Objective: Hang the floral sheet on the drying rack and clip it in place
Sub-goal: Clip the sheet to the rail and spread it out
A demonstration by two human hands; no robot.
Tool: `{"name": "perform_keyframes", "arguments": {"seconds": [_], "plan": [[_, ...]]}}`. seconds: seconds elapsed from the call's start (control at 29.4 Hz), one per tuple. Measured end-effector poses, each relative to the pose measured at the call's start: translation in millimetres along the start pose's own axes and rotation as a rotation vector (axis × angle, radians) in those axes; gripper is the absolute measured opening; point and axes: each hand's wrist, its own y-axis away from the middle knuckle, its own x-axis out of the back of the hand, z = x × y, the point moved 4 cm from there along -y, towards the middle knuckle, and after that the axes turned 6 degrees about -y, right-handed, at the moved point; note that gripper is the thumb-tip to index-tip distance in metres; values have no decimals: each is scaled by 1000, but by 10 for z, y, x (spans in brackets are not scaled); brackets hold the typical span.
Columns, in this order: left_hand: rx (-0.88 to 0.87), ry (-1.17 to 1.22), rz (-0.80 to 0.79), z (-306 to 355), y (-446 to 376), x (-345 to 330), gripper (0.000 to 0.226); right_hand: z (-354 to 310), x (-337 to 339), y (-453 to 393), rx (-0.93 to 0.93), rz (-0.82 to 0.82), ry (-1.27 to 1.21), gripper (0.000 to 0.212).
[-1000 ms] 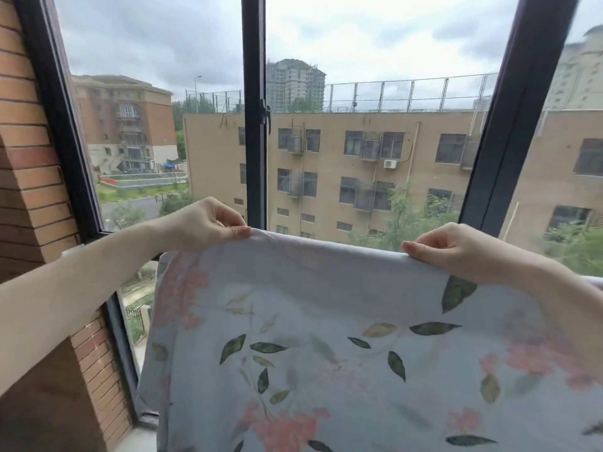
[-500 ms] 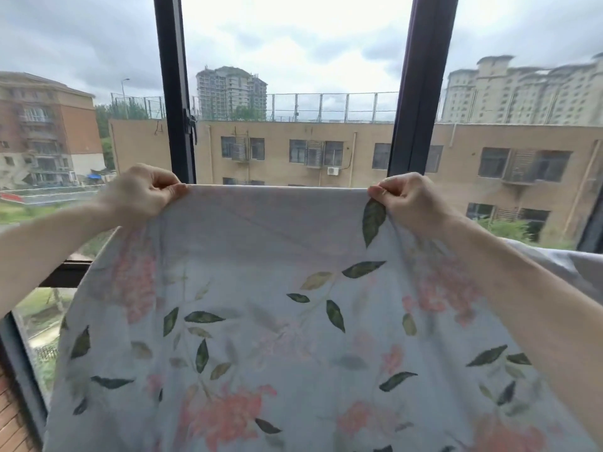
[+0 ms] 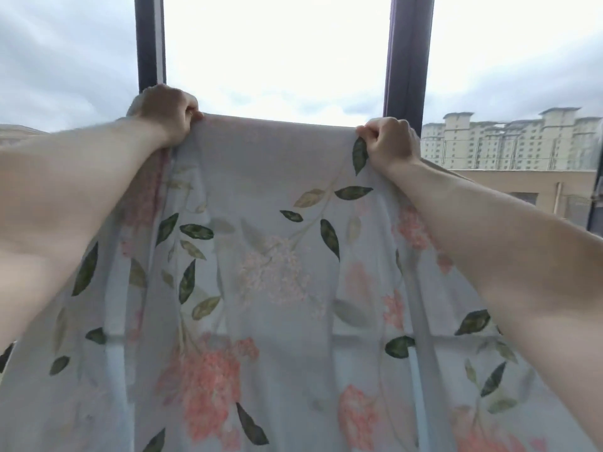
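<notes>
Two bare forearms reach up and forward from the lower corners, one on each side. Between and beneath them hangs one sheet [image 3: 270, 288], a thin pale grey-blue cloth printed with dark green pointed leaves, paler olive leaves and clusters of coral-pink flowers. It falls in long soft vertical folds and is sheer enough for daylight and a faint horizontal bar to show through its lower part.

The left hand [image 3: 168, 114] grips the sheet's top edge at the left, fingers curled tight into a fist with cloth bunched inside. The right hand [image 3: 388, 143] grips the same edge at the right, fingers likewise curled round a gather of cloth just beside a dark leaf. The edge runs nearly straight and taut between the two fists, slightly higher on the left. The sheet is held up in the air in front of the window.

Behind the sheet stand two dark upright window bars [image 3: 148, 40], smooth and straight. Through the glass lies a grey cloudy sky, and at the right a long row of pale multi-storey buildings [image 3: 509, 138] above a tan wall.
</notes>
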Motion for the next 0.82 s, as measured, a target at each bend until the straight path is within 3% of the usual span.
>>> {"name": "perform_keyframes", "arguments": {"seconds": [0.14, 0.31, 0.54, 0.61, 0.75, 0.82], "plan": [[6, -136, -132, 112, -178, -625, 24, 291, -395, -67, -130, -95, 58, 30], [49, -199, -303, 145, 297, -1627, 18, 664, -967, 466, -191, -324, 178, 35], [-52, -376, -870, 371, 1202, -2344, 7, 927, -1521, 1338, -292, -813, 212, 32], [-72, -276, -988, 441, 1384, -2319, 15, 958, -1542, 1561, -318, -959, 187, 34], [-39, 346, -1110, 902, 1739, -1855, 35, 850, -1373, 1853, -349, -1117, 103, 32], [-91, 543, -1174, 1217, 1943, -1448, 49, 764, -1277, 1922, -359, -1132, 30, 32]]}}
